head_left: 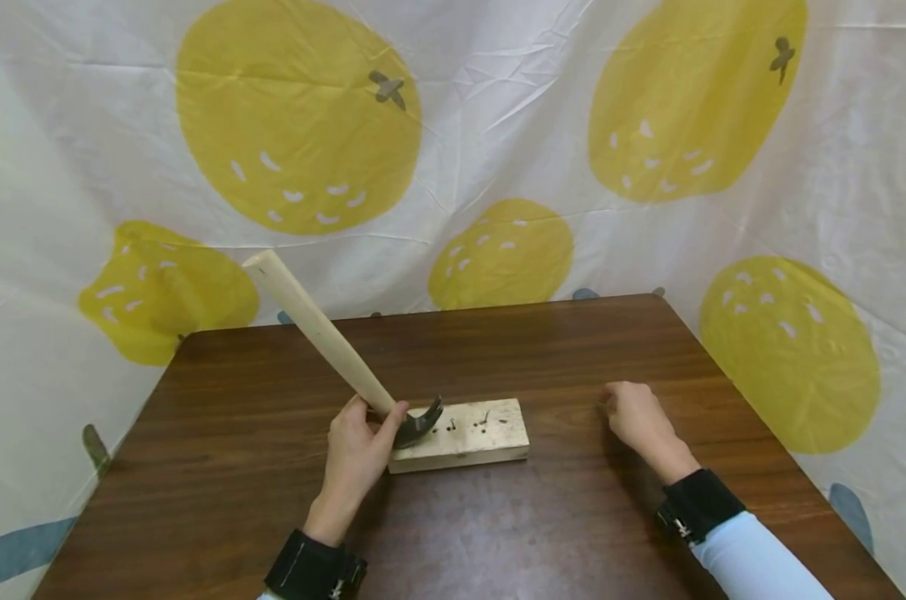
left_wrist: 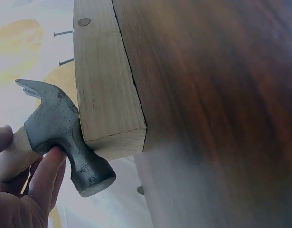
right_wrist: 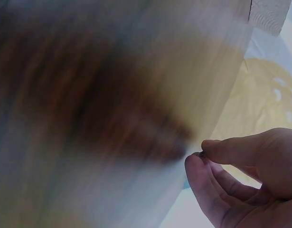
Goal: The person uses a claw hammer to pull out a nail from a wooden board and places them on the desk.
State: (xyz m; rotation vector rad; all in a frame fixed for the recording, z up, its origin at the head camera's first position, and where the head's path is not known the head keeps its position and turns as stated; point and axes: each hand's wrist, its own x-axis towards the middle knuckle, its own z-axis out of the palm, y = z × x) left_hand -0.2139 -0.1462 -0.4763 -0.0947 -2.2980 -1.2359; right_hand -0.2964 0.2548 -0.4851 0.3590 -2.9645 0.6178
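Note:
My left hand (head_left: 358,450) grips a claw hammer (head_left: 325,342) at the neck, just below its head. The pale wooden handle rises toward the far left, and the dark metal head (left_wrist: 60,118) lies against the left end of a wooden block (head_left: 490,450), claw toward the right. Nails (left_wrist: 66,62) stick up from the block's top, among several small dark holes. Off to the block's right, just over the table, my right hand (head_left: 640,421) pinches a small dark metal piece (right_wrist: 200,154) between thumb and forefinger; most of it is hidden by the fingertips.
The brown wooden table (head_left: 220,450) carries the block near its middle. A white curtain (head_left: 490,100) with yellow fruit prints hangs behind the table's back edge and along both sides. Black bands (head_left: 700,504) wrap both wrists.

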